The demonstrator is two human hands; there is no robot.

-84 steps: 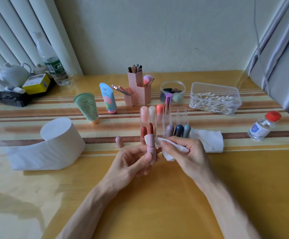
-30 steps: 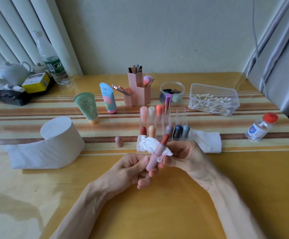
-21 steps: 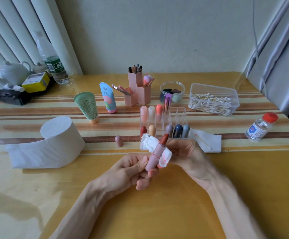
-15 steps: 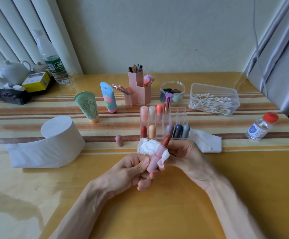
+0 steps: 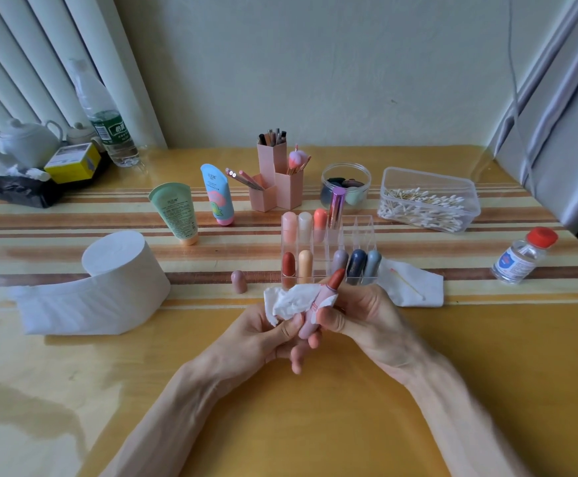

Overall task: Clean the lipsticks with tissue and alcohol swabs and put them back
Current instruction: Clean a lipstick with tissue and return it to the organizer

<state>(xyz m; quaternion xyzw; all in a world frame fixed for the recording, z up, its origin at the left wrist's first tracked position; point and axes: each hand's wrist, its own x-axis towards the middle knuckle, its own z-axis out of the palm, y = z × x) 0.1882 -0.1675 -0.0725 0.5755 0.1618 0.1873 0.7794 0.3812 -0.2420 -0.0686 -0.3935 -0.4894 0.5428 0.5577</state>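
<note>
1. Vs 2.8 s ago: lipstick (image 5: 317,306) stood upright w/ its top under tissue. It now leans right w/ the red tip bare.
2. Tissue (image 5: 292,299) was on the right under the R hand. It's now bunched left of the tip, w/ a small flap showing right of the tube neck.
3. Vs 0.5 s ago: hardly any change, same tilt and same hold.
4. L hand (image 5: 263,335): fingers curled round the lipstick base, thumb on the front. Lipstick is held above the table (image 5: 315,425), just in front of the rack (image 5: 358,232).
5. R hand (image 5: 366,318): thumb on the tube's right side, tissue pinched against the tube.
6. Hard to see: R fingers are hidden behind tube & tissue, so can't tell how far the tissue wraps round the back. Both forearms are cut off at the bottom edge. The red tip overlaps a mauve stick in the rack's front row.
7. Rack: clear, w/ capped sticks in 2 rows. Front row has 2 at left and 3 at right.
8. Around:
   - loose cap (image 5: 238,282) upright, left of the rack
   - roll (image 5: 119,270) at left, tail unrolled
   - folded sheet (image 5: 418,292) w/ a swab (image 5: 406,284) on it, right of the rack
   - swab box (image 5: 428,201) behind that
   - alcohol bottle (image 5: 521,259) far right
   - 2 tubes, a pink holder (image 5: 277,187) and a jar (image 5: 346,184) behind the rack
   - teapot, yellow box and water bottle in the far-left corner
</note>
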